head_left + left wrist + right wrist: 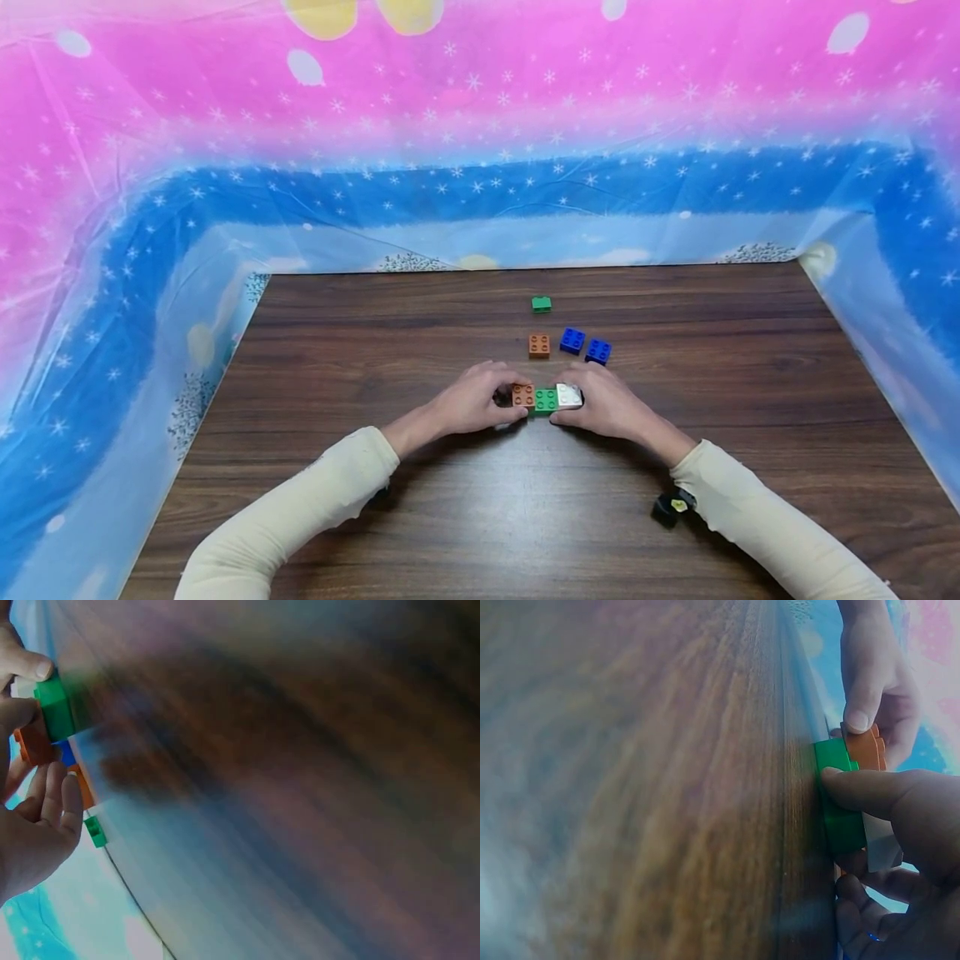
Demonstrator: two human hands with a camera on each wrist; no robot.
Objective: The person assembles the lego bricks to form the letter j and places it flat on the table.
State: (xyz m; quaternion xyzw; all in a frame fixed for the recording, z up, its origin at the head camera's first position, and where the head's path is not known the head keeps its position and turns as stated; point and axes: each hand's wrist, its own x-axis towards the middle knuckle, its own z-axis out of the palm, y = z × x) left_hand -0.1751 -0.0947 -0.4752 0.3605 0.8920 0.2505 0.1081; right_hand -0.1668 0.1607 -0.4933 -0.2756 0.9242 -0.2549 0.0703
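Observation:
Near the table's middle, a green toy building brick (545, 402) carries an orange brick (522, 395) on its left end and a white brick (569, 395) on its right end. My left hand (472, 400) pinches the orange brick between thumb and fingers. From the other side, my right hand (603, 400) grips the green and white bricks. Its thumb presses the side of the green brick (844, 817), as the right wrist view shows. Beyond the hands lie a loose orange brick (539, 346), two blue bricks (573, 340) and a second green brick (542, 304).
The dark wooden table (337, 333) has a patterned pink and blue cloth (480, 192) hanging along its back and sides. By the right sleeve sits a small black device (666, 510), seemingly the wrist camera.

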